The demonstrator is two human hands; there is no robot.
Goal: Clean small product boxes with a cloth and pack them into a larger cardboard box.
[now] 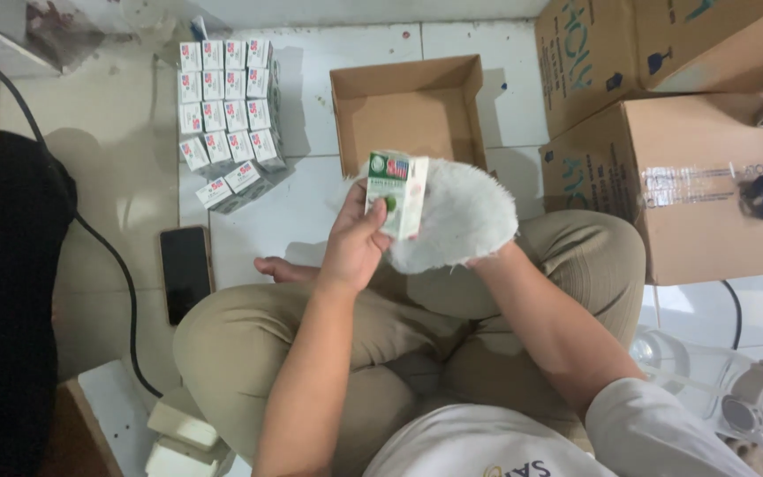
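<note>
My left hand grips a small white and green carton and holds it upright above my crossed legs. My right hand is hidden inside a fluffy white cloth, which presses against the carton's right side. An open, empty cardboard box lies on the tiled floor just beyond the carton. Several matching small cartons stand in rows on the floor to the far left, with two tipped over at the near end.
A dark phone lies on the floor at my left knee, beside a black cable. Large sealed cardboard boxes stand at the right. A clear plastic container sits at the lower right, and a black bag fills the left edge.
</note>
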